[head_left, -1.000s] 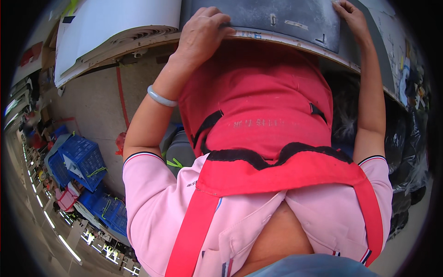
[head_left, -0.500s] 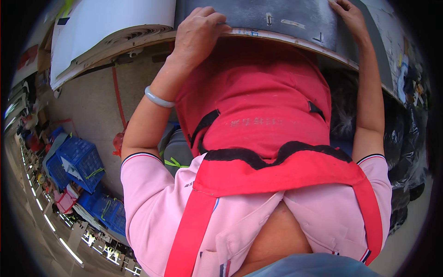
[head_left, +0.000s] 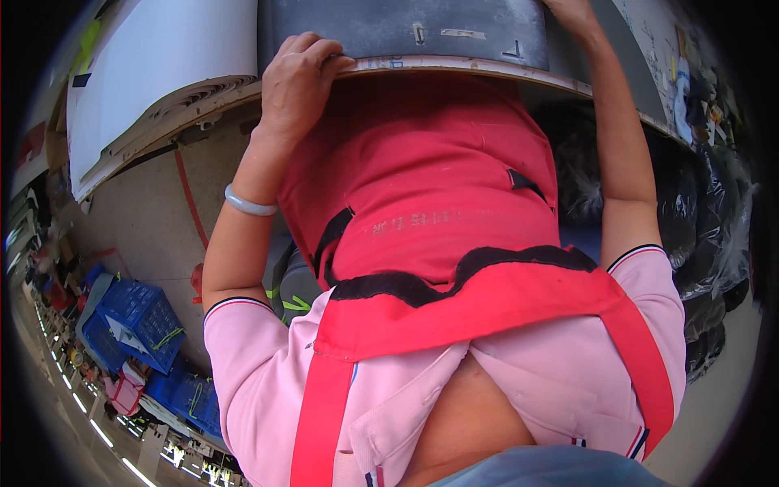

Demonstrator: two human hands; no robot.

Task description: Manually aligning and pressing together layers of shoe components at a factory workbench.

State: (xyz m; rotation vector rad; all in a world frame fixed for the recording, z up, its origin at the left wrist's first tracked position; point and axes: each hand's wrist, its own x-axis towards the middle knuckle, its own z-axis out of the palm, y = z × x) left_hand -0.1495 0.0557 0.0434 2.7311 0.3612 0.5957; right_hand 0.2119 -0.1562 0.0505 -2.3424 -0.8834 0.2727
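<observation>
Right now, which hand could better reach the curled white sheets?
Probably the left hand, nearer the curled white sheets; the right hand is by the right edge of the dark grey panel.

Along the surface's (head_left: 560, 82) near edge, a curled white sheet stack (head_left: 170, 69) lies left of a flat dark grey rectangular sheet (head_left: 357, 31). The bare left hand (head_left: 294, 88) is at that sheet's near left corner; the bare right hand (head_left: 578, 16) is near its right edge. Blue latticed plastic crates (head_left: 146, 315) sit to the person's left, black plastic bags (head_left: 680, 207) below the surface's right end.
</observation>
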